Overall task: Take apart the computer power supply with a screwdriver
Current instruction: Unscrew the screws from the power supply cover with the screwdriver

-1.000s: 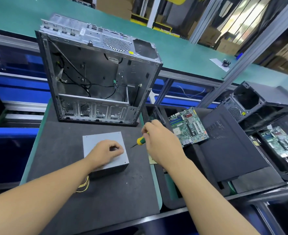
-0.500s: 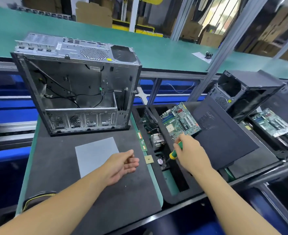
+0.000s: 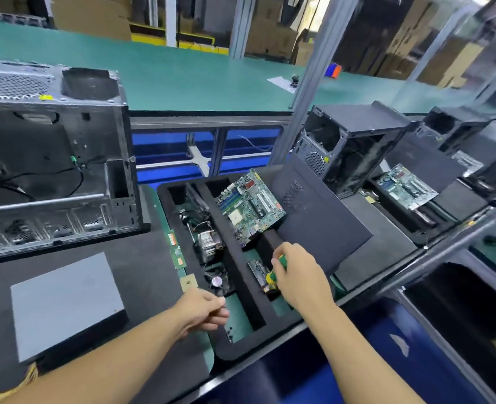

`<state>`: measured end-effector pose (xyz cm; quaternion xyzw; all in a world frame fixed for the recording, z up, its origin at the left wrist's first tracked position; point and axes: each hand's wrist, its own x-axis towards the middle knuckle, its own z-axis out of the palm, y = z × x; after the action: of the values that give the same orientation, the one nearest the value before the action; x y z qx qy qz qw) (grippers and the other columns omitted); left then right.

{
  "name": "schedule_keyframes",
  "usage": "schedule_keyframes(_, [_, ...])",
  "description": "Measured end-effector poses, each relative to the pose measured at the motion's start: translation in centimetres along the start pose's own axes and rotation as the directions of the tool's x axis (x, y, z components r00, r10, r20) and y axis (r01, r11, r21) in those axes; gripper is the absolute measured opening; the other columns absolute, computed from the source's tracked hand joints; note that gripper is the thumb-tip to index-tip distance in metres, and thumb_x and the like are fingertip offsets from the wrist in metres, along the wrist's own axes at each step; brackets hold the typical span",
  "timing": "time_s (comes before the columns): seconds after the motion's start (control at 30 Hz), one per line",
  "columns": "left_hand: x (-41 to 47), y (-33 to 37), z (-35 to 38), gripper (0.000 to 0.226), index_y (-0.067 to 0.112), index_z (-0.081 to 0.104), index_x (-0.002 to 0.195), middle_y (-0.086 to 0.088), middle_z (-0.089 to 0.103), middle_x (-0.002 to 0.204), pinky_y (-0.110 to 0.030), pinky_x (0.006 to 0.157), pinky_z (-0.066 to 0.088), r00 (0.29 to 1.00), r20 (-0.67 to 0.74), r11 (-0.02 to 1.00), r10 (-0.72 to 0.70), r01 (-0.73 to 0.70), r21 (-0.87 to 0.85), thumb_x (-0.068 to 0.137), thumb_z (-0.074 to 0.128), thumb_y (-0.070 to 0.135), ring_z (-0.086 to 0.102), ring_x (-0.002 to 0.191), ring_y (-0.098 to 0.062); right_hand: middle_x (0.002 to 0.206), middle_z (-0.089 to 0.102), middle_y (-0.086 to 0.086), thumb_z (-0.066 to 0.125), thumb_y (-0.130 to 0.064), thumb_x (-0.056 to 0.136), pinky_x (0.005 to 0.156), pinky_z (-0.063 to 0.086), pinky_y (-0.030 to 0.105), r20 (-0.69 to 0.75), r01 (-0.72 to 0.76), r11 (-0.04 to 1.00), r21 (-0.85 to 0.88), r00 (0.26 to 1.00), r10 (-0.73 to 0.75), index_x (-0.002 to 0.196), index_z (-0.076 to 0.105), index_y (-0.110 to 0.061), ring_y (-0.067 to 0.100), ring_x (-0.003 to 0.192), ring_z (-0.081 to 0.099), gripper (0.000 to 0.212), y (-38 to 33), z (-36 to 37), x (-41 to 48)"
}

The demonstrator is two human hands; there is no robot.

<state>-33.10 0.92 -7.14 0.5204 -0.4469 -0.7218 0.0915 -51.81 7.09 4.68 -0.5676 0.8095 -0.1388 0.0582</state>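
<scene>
1. Surface (image 3: 141, 275) covered in dark matting fills the lower left, and a green conveyor belt (image 3: 182, 77) runs behind it.
2. An open, stripped computer case (image 3: 51, 170) stands upright at the far left of the surface.
3. A black foam tray (image 3: 249, 310) with long compartments sits just right of the matting.
4. A black side panel (image 3: 319, 223) lies tilted over the tray's right part.
5. The power supply (image 3: 66, 304), a plain grey metal box, lies flat on the surface in front of the case, well left of both my hands. Yellow wires (image 3: 31, 374) trail from its near corner.
6. A green motherboard (image 3: 249, 205) rests tilted at the tray's far end, beside the panel.
7. My right hand (image 3: 299, 278) is over the tray's right compartment, fingers wrapped round the screwdriver.
8. My left hand (image 3: 201, 310) is over the tray's left edge, fingers curled toward the thumb. I cannot tell whether they pinch anything.
9. The screwdriver (image 3: 273, 274) has a green and yellow handle. Its tip points down into the tray and is hidden.
10. A heatsink (image 3: 208, 243) lies in the left compartment, and a memory stick (image 3: 175, 249) lies along the tray's left edge.
</scene>
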Motion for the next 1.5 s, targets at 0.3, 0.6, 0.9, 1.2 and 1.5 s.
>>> schedule_keyframes(0.3, [3.2, 2.6, -4.4, 0.064, 0.020, 0.029, 0.155, 0.000, 0.005, 0.167, -0.042, 0.121, 0.020, 0.812, -0.168, 0.359, 0.559, -0.054, 0.932, 0.101, 0.042, 0.050, 0.007, 0.153, -0.020, 0.101, 0.055, -0.008, 0.054, -0.032, 0.097, 0.075, 0.047, 0.036, 0.019, 0.205, 0.956, 0.211, 0.977, -0.214, 0.109, 0.052, -0.024, 0.015, 0.089, 0.054, 0.014, -0.1, -0.3, 4.7])
schedule_keyframes(0.6, [-5.4, -4.7, -17.8, 0.141, 0.040, -0.031, 0.147, 0.005, -0.040, 0.156, -0.055, 0.120, 0.008, 0.811, -0.548, 0.301, 0.205, 0.480, 0.824, 0.053, 0.061, 0.091, -0.020, 0.150, -0.030, 0.082, 0.060, -0.003, 0.054, -0.036, 0.097, 0.054, 0.042, 0.018, 0.245, 0.234, 0.805, 0.545, 0.874, -0.420, 0.098, 0.049, -0.025, 0.006, 0.057, 0.052, 0.012, -7.8, 5.6, 7.8])
schedule_keyframes(0.9, [-8.5, -5.7, -19.8, 0.129, 0.047, -0.020, 0.150, 0.002, -0.030, 0.161, -0.055, 0.115, 0.024, 0.814, -0.562, 0.319, 0.149, 0.498, 0.806, 0.071, 0.082, 0.043, -0.011, 0.152, -0.018, 0.084, 0.060, 0.001, 0.054, -0.037, 0.095, 0.054, 0.044, 0.021, 0.572, -0.017, 0.856, 0.516, 0.751, -0.330, 0.091, 0.049, -0.022, 0.014, 0.063, 0.053, 0.016, -11.4, 16.0, 7.3])
schedule_keyframes(1.2, [-6.8, -3.2, -21.9, 0.147, 0.028, -0.031, 0.150, -0.022, -0.027, 0.159, -0.055, 0.121, -0.004, 0.888, -0.449, 0.030, 0.102, 0.448, 0.893, 0.060, 0.081, 0.054, -0.021, 0.147, -0.045, 0.085, 0.054, -0.002, 0.048, -0.023, 0.098, 0.067, 0.036, 0.032, 0.515, -0.077, 0.851, 0.519, 0.823, -0.239, 0.099, 0.042, -0.016, 0.020, 0.079, 0.052, 0.008, -16.5, 21.7, 6.5])
schedule_keyframes(1.5, [-6.1, -3.4, -25.5, 0.144, 0.041, -0.031, 0.145, -0.016, -0.016, 0.158, -0.054, 0.117, -0.005, 0.956, -0.265, 0.175, 0.124, 0.241, 0.955, 0.049, 0.075, 0.062, -0.009, 0.145, -0.044, 0.126, 0.031, -0.011, 0.056, -0.022, 0.088, 0.100, 0.027, 0.032, 0.576, 0.068, 0.920, 0.385, 0.762, -0.298, 0.126, 0.044, -0.042, 0.014, 0.108, 0.023, 0.045, -17.4, 25.3, 3.4])
